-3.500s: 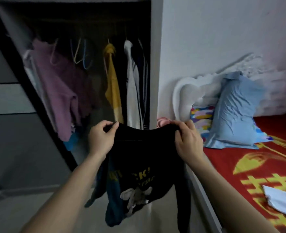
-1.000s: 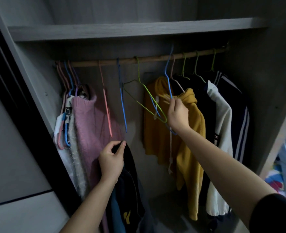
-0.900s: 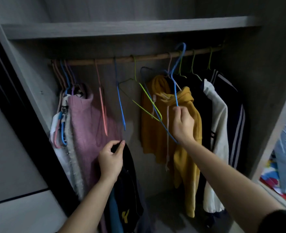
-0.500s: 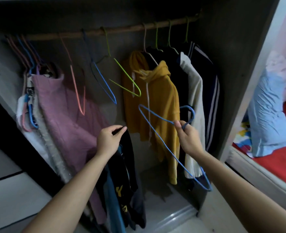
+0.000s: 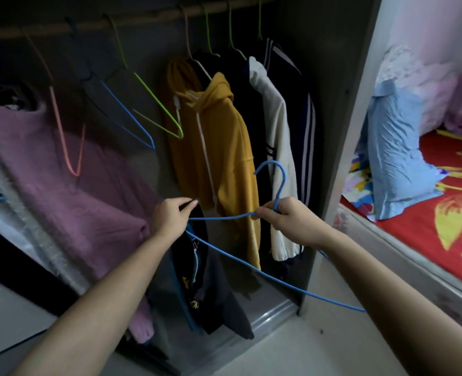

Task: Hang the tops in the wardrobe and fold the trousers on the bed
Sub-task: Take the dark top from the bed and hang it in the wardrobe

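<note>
My left hand (image 5: 171,217) pinches the neck of a black top (image 5: 197,289) with yellow lettering, which hangs down in front of the open wardrobe. My right hand (image 5: 287,221) grips a blue wire hanger (image 5: 276,185) at the base of its hook. One arm of the hanger reaches left to the top's neck opening beside my left fingers, and its bottom wire runs down to the right. The wardrobe rail (image 5: 132,20) crosses the top of the view.
On the rail hang a pink sweater (image 5: 50,169), empty orange, blue and green hangers (image 5: 159,104), a yellow hoodie (image 5: 213,137), a white top (image 5: 278,137) and a dark striped jacket (image 5: 306,126). At the right are a bed with a red sheet (image 5: 420,221) and a blue pillow (image 5: 392,147).
My right hand took the blue hanger off the rail and brought it down and left to the black top's neck. The view tilted downward.
</note>
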### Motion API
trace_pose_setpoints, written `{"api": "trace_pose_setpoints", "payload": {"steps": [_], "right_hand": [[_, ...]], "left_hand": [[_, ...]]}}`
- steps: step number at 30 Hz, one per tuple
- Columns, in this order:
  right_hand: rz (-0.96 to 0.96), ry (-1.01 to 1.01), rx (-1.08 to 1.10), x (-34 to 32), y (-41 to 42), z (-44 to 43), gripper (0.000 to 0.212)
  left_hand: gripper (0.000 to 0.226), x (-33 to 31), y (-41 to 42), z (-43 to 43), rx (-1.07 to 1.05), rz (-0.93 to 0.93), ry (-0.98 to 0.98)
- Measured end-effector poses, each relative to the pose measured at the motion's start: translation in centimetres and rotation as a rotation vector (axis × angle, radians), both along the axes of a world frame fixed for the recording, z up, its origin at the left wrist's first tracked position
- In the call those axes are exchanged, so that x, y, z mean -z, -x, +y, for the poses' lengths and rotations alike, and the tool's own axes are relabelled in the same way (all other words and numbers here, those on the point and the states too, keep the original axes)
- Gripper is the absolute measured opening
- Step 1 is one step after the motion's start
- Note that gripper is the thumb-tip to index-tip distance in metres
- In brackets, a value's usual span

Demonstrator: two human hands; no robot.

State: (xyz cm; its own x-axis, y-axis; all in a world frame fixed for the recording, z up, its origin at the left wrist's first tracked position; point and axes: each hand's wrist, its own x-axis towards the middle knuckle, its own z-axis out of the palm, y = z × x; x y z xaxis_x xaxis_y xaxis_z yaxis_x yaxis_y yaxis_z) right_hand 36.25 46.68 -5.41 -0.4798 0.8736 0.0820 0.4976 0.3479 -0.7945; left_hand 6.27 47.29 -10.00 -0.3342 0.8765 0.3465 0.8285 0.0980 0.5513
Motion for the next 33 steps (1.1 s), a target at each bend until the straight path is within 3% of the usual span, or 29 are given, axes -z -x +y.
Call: {"api": "trace_pose_setpoints", "payload": {"steps": [6,10,14,16,20,21,25,28,31,33], "right_hand": [[-0.037,-0.069,0.083,2.1,3.3,-0.2,0.030],[0.004,0.041,0.219,4.0,4.9,0.5,0.042],[0.432,0.135,0.343,2.9,4.6,1.8,0.039],[0.553,0.129,0.313,2.1,4.6,1.8,0.039],[0.627,0.060,0.214,0.9,5.3,1.8,0.042],[0.629,0.044,0.196,0.7,5.5,1.9,0.041],[0.603,-0.056,0.271,0.1,5.1,2.2,0.034],[0.434,-0.328,0.399,0.3,3.9,3.1,0.026],[0.209,-0.581,0.519,1.3,3.2,3.0,0.058],[0.157,-0.768,0.541,2.3,3.1,2.3,0.062]], "left_hand": [[0.021,-2.0,-4.9,0.2,0.158,-0.061,-0.117],[0.008,-4.0,-6.1,-0.5,0.303,-0.163,-0.146],[0.044,-5.1,-5.1,-0.9,0.289,0.054,0.035],[0.053,-5.7,-4.3,-0.8,0.261,0.184,0.093],[0.049,-7.3,-3.3,-0.3,0.183,0.605,-0.141],[0.044,-7.6,-3.1,0.1,0.226,0.661,-0.166],[0.024,-7.8,-2.8,1.4,0.369,0.573,-0.128],[0.029,-7.1,-2.8,1.3,0.303,0.551,-0.176],[0.029,-7.1,-3.2,1.6,0.238,0.471,-0.218],[0.027,-7.7,-3.6,1.7,0.223,0.431,-0.253]]}}
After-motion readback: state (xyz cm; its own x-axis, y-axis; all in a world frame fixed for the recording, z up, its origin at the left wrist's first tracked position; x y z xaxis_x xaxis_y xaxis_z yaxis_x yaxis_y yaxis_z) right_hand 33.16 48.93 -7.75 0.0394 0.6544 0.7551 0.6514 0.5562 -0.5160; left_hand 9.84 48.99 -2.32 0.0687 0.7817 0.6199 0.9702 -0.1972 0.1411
